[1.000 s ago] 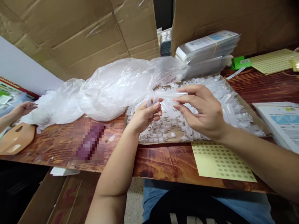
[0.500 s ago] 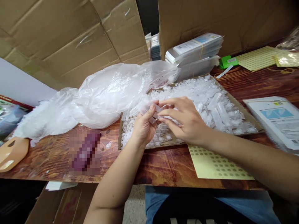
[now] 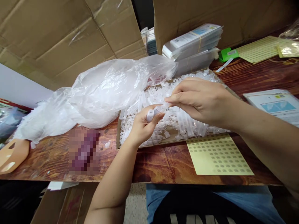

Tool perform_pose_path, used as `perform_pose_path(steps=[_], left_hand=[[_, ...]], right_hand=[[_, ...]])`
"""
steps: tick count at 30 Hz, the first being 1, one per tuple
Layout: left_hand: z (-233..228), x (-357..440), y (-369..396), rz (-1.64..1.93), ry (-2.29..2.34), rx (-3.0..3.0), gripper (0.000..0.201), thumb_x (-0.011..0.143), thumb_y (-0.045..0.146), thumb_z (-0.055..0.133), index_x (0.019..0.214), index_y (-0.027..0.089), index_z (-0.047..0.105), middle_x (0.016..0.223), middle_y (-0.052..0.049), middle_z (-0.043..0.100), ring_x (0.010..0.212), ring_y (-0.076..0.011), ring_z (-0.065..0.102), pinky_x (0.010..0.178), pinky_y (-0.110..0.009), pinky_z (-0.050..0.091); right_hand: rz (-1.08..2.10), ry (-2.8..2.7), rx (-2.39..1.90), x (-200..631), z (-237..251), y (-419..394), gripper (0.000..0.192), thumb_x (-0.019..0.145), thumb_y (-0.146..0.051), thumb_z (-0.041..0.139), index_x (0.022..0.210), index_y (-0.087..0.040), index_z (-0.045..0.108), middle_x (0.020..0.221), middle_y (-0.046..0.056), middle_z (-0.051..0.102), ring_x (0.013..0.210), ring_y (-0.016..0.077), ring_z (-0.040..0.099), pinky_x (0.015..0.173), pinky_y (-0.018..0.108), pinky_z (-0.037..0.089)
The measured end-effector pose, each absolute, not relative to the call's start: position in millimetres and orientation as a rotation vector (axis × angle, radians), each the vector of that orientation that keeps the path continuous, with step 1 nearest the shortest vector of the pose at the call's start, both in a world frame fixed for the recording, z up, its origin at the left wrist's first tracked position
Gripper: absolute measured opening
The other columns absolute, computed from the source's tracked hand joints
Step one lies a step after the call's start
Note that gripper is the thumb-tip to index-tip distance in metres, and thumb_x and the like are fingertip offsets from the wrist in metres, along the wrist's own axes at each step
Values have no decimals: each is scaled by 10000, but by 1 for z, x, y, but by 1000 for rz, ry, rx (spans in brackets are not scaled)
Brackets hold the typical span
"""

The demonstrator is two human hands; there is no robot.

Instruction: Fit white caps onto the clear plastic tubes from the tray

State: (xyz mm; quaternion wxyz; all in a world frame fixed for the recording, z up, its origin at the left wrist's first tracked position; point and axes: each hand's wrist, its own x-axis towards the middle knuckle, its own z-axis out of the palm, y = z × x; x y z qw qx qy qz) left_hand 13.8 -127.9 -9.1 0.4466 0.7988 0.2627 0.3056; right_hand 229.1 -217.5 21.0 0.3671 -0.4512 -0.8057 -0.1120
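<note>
Wooden table [image 3: 163, 161], tray [image 3: 174, 141] of clear tubes: left hand [image 3: 142, 126] pinches a tube [image 3: 153, 112], right hand [image 3: 201, 99] pinches its end.

I see clear vials [image 3: 187, 124], a milky translucent bag [image 3: 109, 90], a pale yellow sheet [image 3: 217, 155] dotted grey, a dark reddish-brown streaked table [image 3: 163, 161], a green tag [image 3: 227, 54], and brown cardboard [image 3: 58, 37].

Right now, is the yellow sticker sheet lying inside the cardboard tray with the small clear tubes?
No, the yellow sticker sheet lies flat on the wooden table, just outside the near edge of the cardboard tray.
</note>
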Motion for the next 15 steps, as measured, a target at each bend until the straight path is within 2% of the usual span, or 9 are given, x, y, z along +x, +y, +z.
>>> perform_pose_path(steps=[2, 5, 9, 11, 15], left_hand=[[-7, 14, -129, 754, 635, 2125, 188, 976, 392, 666, 1008, 238, 768, 954, -75, 749, 925, -256, 682, 924, -420, 539], [-6, 12, -129, 709, 544, 2337, 217, 958, 273, 648, 1139, 234, 761, 1064, -94, 771, 989, -286, 701, 962, -453, 543], [-7, 8, -128, 613, 481, 2504, 328, 925, 162, 620, 1229, 230, 723, 1114, -82, 779, 996, -270, 722, 952, -437, 556], [-5, 6, -129, 612, 441, 2554, 347, 919, 119, 600, 1235, 215, 708, 1130, -79, 783, 996, -251, 727, 939, -409, 561], [0, 5, -132, 632, 399, 2634, 432, 879, 71, 555, 1270, 201, 686, 1156, -82, 782, 1026, -237, 732, 929, -373, 570]], right_hand=[[-355, -2153, -1132, 231, 20, -219, 335, 1055, -136, 446, 889, -190, 732, 903, 91, 691, 856, 226, 629, 773, 377, 536], [-284, -2240, -1148, 235, 19, -221, 381, 1038, -117, 427, 793, -199, 708, 848, 89, 675, 803, 220, 615, 744, 364, 514], [114, -2178, -1289, 247, 23, -217, 170, 996, -217, 585, 949, -245, 746, 863, 27, 725, 783, 188, 667, 733, 324, 499], [222, -2131, -1343, 252, 25, -214, 109, 978, -262, 636, 956, -254, 742, 855, 6, 741, 744, 174, 668, 721, 313, 492], [181, -2193, -1323, 253, 24, -214, 241, 1002, -315, 601, 789, -247, 690, 759, -9, 698, 687, 164, 630, 727, 320, 482]])
